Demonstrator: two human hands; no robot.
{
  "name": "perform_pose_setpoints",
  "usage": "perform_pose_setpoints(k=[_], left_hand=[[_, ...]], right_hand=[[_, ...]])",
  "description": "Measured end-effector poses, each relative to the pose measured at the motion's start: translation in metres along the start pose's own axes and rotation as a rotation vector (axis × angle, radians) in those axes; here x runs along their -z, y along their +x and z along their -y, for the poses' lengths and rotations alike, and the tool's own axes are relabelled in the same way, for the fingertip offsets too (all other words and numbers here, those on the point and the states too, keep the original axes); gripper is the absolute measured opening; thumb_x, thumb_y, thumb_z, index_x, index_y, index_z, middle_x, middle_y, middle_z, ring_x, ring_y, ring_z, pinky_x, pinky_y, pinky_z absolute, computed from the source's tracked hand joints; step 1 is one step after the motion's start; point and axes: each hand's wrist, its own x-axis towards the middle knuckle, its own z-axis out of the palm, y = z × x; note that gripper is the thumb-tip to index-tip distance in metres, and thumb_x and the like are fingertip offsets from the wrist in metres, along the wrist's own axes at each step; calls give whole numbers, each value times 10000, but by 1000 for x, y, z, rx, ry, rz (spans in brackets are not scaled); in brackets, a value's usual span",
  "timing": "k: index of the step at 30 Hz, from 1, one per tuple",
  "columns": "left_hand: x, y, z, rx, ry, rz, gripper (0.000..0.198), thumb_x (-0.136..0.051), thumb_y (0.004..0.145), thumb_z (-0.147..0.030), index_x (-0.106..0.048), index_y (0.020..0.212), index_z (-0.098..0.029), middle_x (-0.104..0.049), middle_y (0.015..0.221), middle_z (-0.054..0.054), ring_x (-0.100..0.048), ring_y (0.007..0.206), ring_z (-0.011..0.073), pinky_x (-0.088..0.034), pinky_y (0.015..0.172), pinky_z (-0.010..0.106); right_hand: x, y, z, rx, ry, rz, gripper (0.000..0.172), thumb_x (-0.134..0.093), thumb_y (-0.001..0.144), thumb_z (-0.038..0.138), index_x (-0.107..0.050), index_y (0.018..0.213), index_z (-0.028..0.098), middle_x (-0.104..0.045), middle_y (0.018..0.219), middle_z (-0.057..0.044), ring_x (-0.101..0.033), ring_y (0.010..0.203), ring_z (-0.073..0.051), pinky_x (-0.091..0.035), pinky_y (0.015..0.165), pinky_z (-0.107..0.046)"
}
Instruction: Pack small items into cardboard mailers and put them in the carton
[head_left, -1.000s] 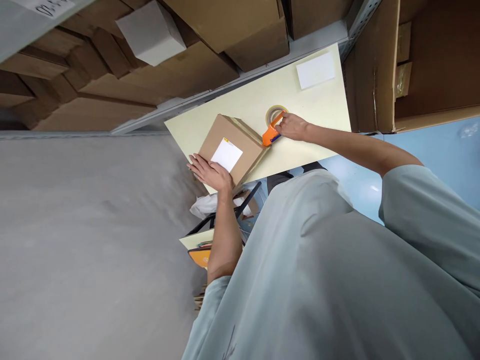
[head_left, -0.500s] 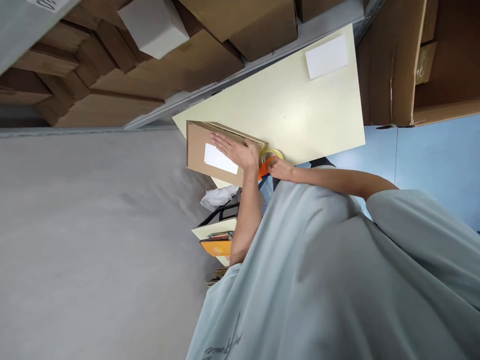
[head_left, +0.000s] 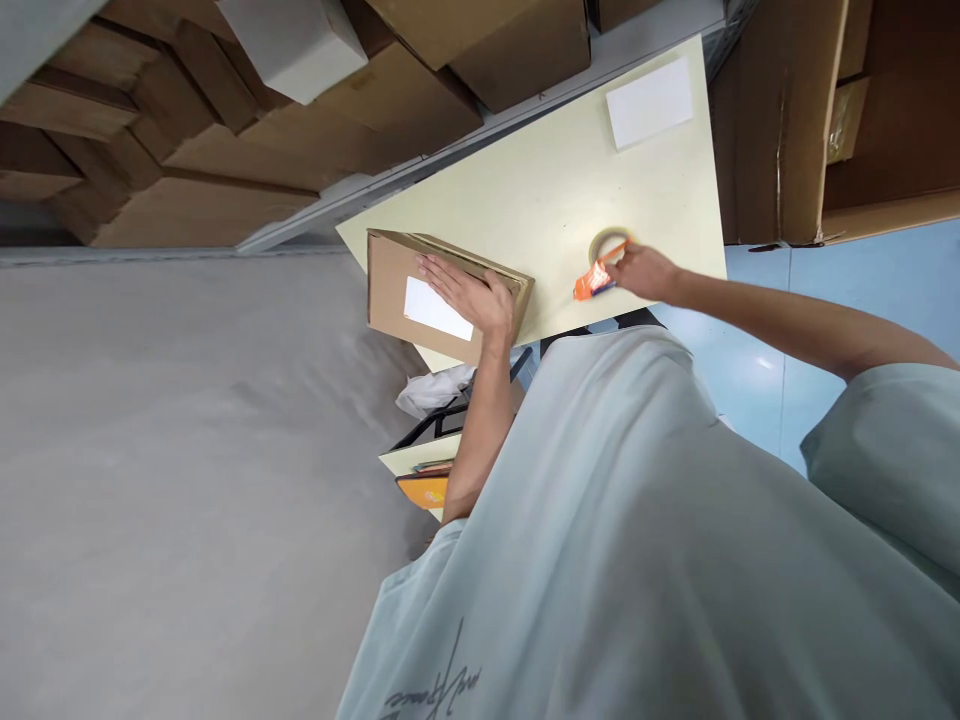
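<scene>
A brown cardboard box (head_left: 390, 290) with a white label (head_left: 437, 309) lies on the pale yellow table (head_left: 555, 190), near its left end. My left hand (head_left: 469, 293) rests flat on top of the box, fingers stretched out. My right hand (head_left: 645, 272) is closed on an orange tape dispenser (head_left: 596, 278) with a roll of tape (head_left: 609, 240), down on the table to the right of the box.
A white sheet (head_left: 649, 102) lies at the table's far right. Stacked cardboard boxes (head_left: 420, 90) fill the shelves beyond, and a tall carton (head_left: 780, 120) stands at the right. Under the table there is a white bag (head_left: 435, 392) and an orange item (head_left: 421, 490).
The box was turned and pulled toward the table's near edge, and my left hand moved onto its top. My right hand brought the tape dispenser to the box, then carried it back to the right.
</scene>
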Motion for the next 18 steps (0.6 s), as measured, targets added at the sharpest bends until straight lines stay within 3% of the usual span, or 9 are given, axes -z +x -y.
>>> perform_pose_setpoints(k=[3,7,11,15,18], left_hand=[[-8,-6,5,-55,-55,42,1009,-620,950,-139,-155,1829,27,-44,1965,215,78,1846,292,61,1508,503],[-14,-20,7,-207,-69,105,1018,-645,951,-150,-162,1828,31,-59,1965,212,105,1841,294,76,1505,500],[-17,-27,6,-223,-76,101,1026,-642,931,-191,-204,1841,-13,-98,1968,177,78,1842,296,29,1516,506],[-19,-27,2,-243,-99,84,1044,-616,893,-202,-216,1827,37,-111,1957,208,30,1846,325,1,1521,549],[-21,-30,-1,-289,-126,72,1050,-612,876,-203,-232,1827,27,-125,1955,206,-7,1847,347,-14,1520,584]], right_hand=[[17,30,-19,-86,92,-90,450,-367,1071,105,-616,1441,44,-852,1174,-185,-795,1275,-356,-436,1307,-594],[38,71,4,-79,151,-95,434,-416,1108,222,-605,1449,31,-837,1150,-164,-764,1329,-394,-381,1348,-626],[69,66,32,-49,27,-18,482,-560,1086,352,-675,1415,19,-828,1276,-216,-724,1374,-454,-436,1305,-602],[101,54,55,-44,-132,52,418,-641,1059,371,-790,1304,68,-822,1386,-233,-751,1322,-434,-503,1212,-547],[119,60,67,-211,-83,9,377,-619,1097,392,-813,1279,124,-844,1356,-222,-775,1300,-399,-524,1153,-502]])
